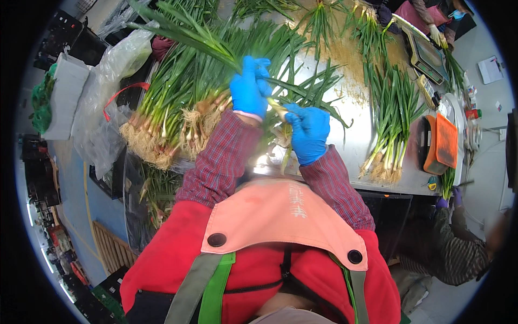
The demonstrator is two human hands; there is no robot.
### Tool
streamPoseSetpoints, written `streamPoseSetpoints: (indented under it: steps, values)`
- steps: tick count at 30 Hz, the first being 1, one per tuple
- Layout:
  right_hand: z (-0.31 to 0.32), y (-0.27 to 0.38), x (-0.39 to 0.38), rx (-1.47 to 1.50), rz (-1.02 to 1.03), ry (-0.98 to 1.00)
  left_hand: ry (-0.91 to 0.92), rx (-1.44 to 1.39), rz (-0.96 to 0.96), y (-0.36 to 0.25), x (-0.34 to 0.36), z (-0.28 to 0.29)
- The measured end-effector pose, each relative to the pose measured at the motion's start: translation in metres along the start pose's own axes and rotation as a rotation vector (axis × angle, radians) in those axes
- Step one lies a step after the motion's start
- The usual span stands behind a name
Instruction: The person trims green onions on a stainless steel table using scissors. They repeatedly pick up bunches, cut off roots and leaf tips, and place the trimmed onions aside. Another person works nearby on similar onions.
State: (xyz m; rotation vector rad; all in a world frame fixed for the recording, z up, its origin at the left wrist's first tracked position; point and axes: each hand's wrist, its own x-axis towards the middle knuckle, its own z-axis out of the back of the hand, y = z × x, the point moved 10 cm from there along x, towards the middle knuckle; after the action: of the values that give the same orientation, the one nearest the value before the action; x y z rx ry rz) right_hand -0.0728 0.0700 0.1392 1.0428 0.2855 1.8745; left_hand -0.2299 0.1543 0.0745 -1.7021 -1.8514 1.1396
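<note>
Onion (277,107): held over the near part of the table (345,146), between both hands. Long axis slants; leaves point up and left, pale base down and right. Left hand (251,89): gloved, fingers closed round the stem, covering its middle. Right hand (311,134): gloved, fingers drawn narrow on the pale base; the root end is hidden there, and the fingertips' exact placing cannot be told. The leaf tips are hard to separate from the greenery behind. Pile (167,116): roots toward the wearer, left forearm hiding part. Scraps under the right hand are indistinct. Co-worker (423,16), upper right: cut off by the dark rim.
</note>
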Motion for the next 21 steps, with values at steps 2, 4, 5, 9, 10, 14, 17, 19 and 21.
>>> streamPoseSetpoints:
  steps: [2,4,5,9,10,14,17,19,21]
  values:
    - [0.014,-0.024,-0.008,0.258,-0.053,-0.198,0.062,-0.059,0.042,0.000,0.001,-0.003]
    - [-0.007,-0.099,-0.031,0.927,-0.565,-0.236,0.145,-0.182,-0.017,-0.017,0.003,-0.003]
    - [-0.023,-0.126,-0.047,1.052,-0.794,-0.206,0.139,-0.233,-0.022,-0.025,0.006,0.001]
    - [-0.056,-0.138,-0.068,0.348,-0.758,0.379,0.404,-0.326,0.038,-0.038,0.001,-0.023]
    - [-0.052,-0.134,-0.063,0.383,-0.703,0.361,0.428,-0.319,0.053,-0.038,-0.002,-0.027]
    - [-0.060,-0.074,-0.046,1.370,-0.809,0.417,0.380,-0.198,0.066,-0.034,-0.010,-0.033]
    - [-0.054,-0.033,-0.029,1.096,-0.598,0.524,0.348,-0.116,0.038,-0.031,-0.015,-0.035]
    - [-0.061,-0.034,-0.033,0.893,-0.699,0.455,0.268,0.032,-0.059,-0.032,-0.014,-0.030]
    - [-0.066,-0.038,-0.044,1.072,-0.843,0.260,0.226,-0.031,-0.065,-0.027,-0.014,-0.026]
